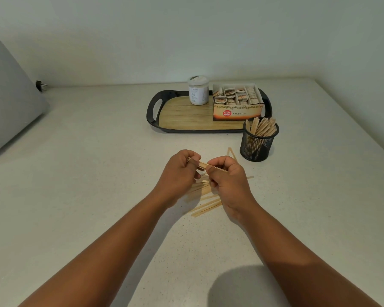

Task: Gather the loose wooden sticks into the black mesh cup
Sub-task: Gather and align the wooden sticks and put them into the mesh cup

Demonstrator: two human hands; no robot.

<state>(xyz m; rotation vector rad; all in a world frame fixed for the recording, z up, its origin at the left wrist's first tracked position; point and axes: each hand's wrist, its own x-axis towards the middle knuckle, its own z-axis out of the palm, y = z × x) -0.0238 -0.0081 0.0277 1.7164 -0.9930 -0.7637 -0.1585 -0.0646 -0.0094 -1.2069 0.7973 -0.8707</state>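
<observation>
A small bundle of wooden sticks (203,165) is held level between both hands, a little above the counter. My left hand (178,173) pinches its left end and my right hand (227,180) grips its right part. Below and between the hands, several loose wooden sticks (205,203) lie scattered on the counter, partly hidden by my hands. Two more sticks (230,151) lie just beyond my right hand. The black mesh cup (258,144) stands upright to the right and farther away, with several sticks leaning inside it.
A black-rimmed tray (152,111) with a wood-look floor sits behind the cup, carrying a white jar (198,91) and an open ginger tea box (237,104). A grey cushion-like object (7,98) lies at the far left. The wall runs along the back edge.
</observation>
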